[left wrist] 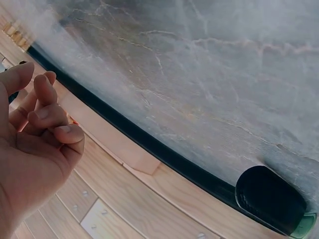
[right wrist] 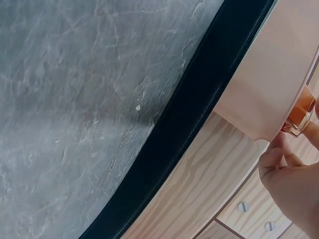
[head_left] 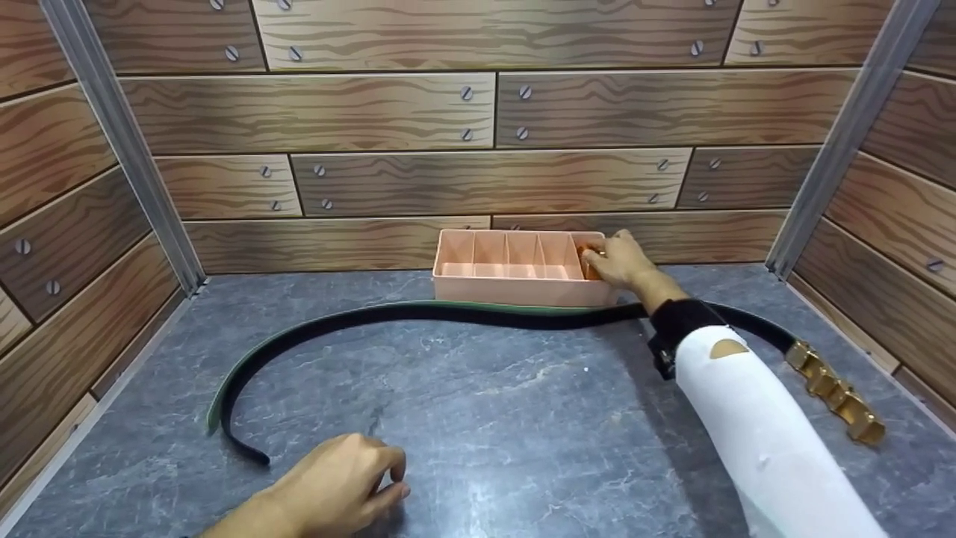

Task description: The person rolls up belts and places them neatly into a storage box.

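Observation:
My right hand [head_left: 626, 261] reaches over the right end of a pink divided box [head_left: 515, 290]. Its fingers pinch an orange-brown belt [right wrist: 301, 110] with a metal buckle, which sits in the rightmost compartment and is partly hidden by the hand and box wall. In front of the box a long black belt [head_left: 467, 314] with a green underside curves across the table, passing under my right forearm. Its large gold buckle [head_left: 833, 388] lies at the right. Near the front left, my left hand [head_left: 340, 478] hangs above the table with loosely curled fingers and holds nothing.
The other compartments of the pink box show bare bottoms. A grey marbled tabletop [head_left: 448, 403] lies beneath everything. Wood-patterned walls [head_left: 388, 112] close off the back and both sides, joined by metal corner strips [head_left: 123, 134].

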